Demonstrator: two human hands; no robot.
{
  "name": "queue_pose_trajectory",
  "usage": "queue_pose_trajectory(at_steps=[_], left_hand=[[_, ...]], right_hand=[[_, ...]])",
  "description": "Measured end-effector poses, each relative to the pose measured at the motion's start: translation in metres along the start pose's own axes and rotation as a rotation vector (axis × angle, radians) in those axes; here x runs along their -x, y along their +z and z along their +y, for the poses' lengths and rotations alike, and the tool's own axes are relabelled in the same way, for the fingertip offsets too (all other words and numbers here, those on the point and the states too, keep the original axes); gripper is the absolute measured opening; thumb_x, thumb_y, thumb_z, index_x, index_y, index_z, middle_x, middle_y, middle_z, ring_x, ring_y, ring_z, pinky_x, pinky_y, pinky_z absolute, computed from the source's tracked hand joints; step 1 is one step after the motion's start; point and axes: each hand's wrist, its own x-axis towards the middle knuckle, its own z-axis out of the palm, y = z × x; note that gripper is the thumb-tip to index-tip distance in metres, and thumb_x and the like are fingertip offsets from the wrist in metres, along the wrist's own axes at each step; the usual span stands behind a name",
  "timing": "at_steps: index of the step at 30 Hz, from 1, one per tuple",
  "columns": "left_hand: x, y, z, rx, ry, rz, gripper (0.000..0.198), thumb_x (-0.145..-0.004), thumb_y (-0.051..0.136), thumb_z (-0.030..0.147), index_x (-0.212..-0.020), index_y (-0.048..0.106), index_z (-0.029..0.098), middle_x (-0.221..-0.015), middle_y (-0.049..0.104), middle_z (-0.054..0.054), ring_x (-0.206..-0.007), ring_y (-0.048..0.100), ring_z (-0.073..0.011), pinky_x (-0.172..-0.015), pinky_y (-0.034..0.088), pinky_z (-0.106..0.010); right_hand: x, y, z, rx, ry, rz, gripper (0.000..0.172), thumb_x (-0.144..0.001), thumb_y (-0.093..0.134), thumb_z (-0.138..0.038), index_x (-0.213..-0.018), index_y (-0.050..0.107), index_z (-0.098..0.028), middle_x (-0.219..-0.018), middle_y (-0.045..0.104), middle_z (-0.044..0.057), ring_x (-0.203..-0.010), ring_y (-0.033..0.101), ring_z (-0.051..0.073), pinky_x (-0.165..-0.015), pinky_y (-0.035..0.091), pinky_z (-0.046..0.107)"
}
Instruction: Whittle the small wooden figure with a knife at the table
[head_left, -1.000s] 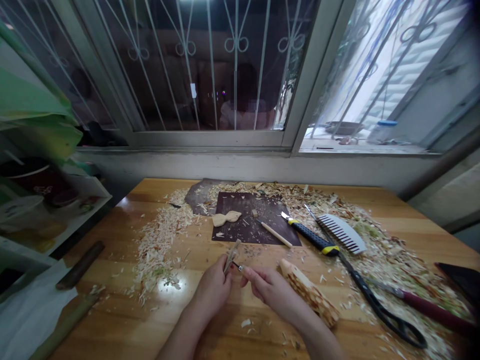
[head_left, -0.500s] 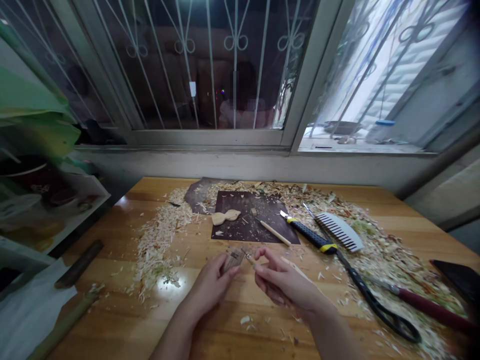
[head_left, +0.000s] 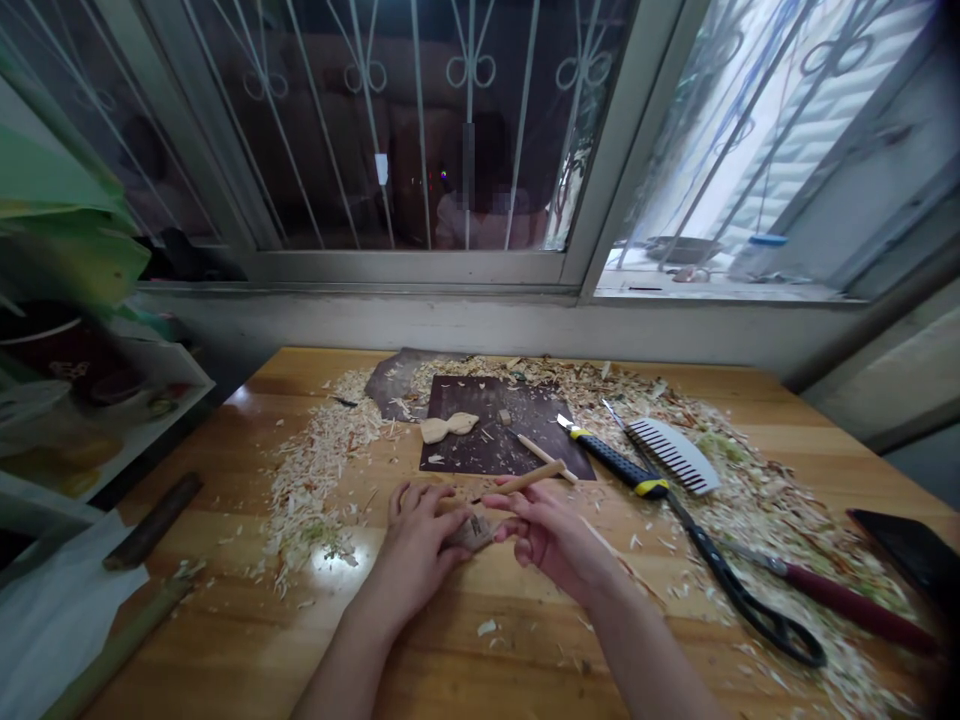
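Note:
My left hand (head_left: pixel 417 540) lies on the wooden table (head_left: pixel 225 640), fingers closed around a small piece of carved wood (head_left: pixel 471 532) at its right edge. My right hand (head_left: pixel 546 532) meets it from the right and pinches a thin carving tool with a wooden handle (head_left: pixel 529 479), which points up and to the right. The tool's tip reaches the small wood piece between the two hands. Both forearms come in from the bottom edge.
A dark mat (head_left: pixel 495 440) with a bow-shaped wooden carving (head_left: pixel 447 427) and a stick lies beyond the hands. To the right lie a yellow-black knife (head_left: pixel 611 460), a white comb (head_left: pixel 671 453), black scissors (head_left: pixel 742 590) and a red-handled tool (head_left: pixel 847 600). Wood shavings (head_left: pixel 315 480) cover much of the table. A dark rod (head_left: pixel 150 520) lies left.
Both hands moved forward and lowered the small wood piece toward the table. The tool's handle swung up to point right. The large wood block by the right wrist is hidden now.

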Motion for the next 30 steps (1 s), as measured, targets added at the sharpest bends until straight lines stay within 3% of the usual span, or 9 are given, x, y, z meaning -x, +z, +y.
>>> queue_pose_trajectory(at_steps=[3,6,12,16,19,24,30], left_hand=[[0.001,0.001,-0.002,-0.035,-0.046,0.022,0.043,-0.069,0.066,0.031,-0.111,0.058,0.03,-0.118,0.053,-0.006,-0.111,0.04,-0.027,-0.099,0.02,-0.047],[0.002,0.005,-0.003,0.032,-0.107,0.027,0.042,-0.07,0.065,0.03,-0.111,0.058,0.027,-0.116,0.053,-0.006,-0.108,0.042,-0.026,-0.094,0.029,-0.042],[0.002,0.016,0.0,0.192,-0.25,-0.021,0.043,-0.069,0.062,0.026,-0.111,0.056,0.023,-0.106,0.051,-0.007,-0.097,0.049,-0.022,-0.085,0.039,-0.033],[0.002,0.018,-0.001,0.249,-0.153,-0.065,0.034,-0.071,0.057,0.016,-0.105,0.061,0.024,-0.104,0.052,-0.006,-0.095,0.05,-0.0199,-0.086,0.039,-0.033],[0.001,0.017,-0.003,0.265,-0.072,-0.063,0.04,-0.07,0.056,0.009,-0.106,0.061,0.025,-0.106,0.053,-0.007,-0.1,0.048,-0.0204,-0.089,0.037,-0.034],[-0.001,0.018,-0.008,0.354,-0.07,-0.05,0.045,-0.066,0.058,0.006,-0.107,0.062,0.025,-0.108,0.053,-0.006,-0.102,0.047,-0.0204,-0.092,0.036,-0.035],[-0.002,0.019,-0.011,0.404,-0.088,-0.05,0.041,-0.065,0.062,0.009,-0.104,0.063,0.024,-0.106,0.055,-0.006,-0.1,0.048,-0.0194,-0.09,0.037,-0.033]], right_hand=[[-0.006,0.003,0.012,0.253,-0.147,0.111,0.029,-0.078,0.057,-0.042,-0.092,0.048,-0.018,-0.069,0.064,0.001,-0.047,0.054,0.009,-0.039,0.038,0.018],[-0.013,0.0,0.024,0.533,-0.25,0.248,0.037,-0.078,0.05,-0.054,-0.082,0.049,-0.017,-0.047,0.049,-0.006,-0.036,0.04,0.008,-0.036,0.03,0.019],[-0.012,-0.003,0.026,0.892,-0.416,0.367,0.038,-0.081,0.047,-0.051,-0.075,0.059,-0.015,-0.058,0.055,0.0,-0.055,0.05,0.014,-0.052,0.036,0.023],[-0.016,0.005,0.02,1.086,-0.37,0.315,0.042,-0.085,0.04,-0.049,-0.064,0.058,-0.016,-0.056,0.057,0.001,-0.054,0.051,0.014,-0.05,0.033,0.023],[-0.021,0.01,0.014,1.233,-0.324,0.306,0.045,-0.086,0.038,-0.048,-0.058,0.056,-0.018,-0.052,0.057,0.001,-0.051,0.051,0.013,-0.048,0.03,0.023],[-0.026,0.014,0.007,1.287,-0.311,0.365,0.037,-0.085,0.041,-0.044,-0.063,0.058,-0.019,-0.055,0.063,0.002,-0.051,0.054,0.014,-0.048,0.031,0.022],[-0.03,0.02,0.013,1.378,-0.378,0.397,0.037,-0.084,0.044,-0.041,-0.056,0.054,-0.02,-0.053,0.062,0.003,-0.051,0.056,0.015,-0.051,0.032,0.024]])
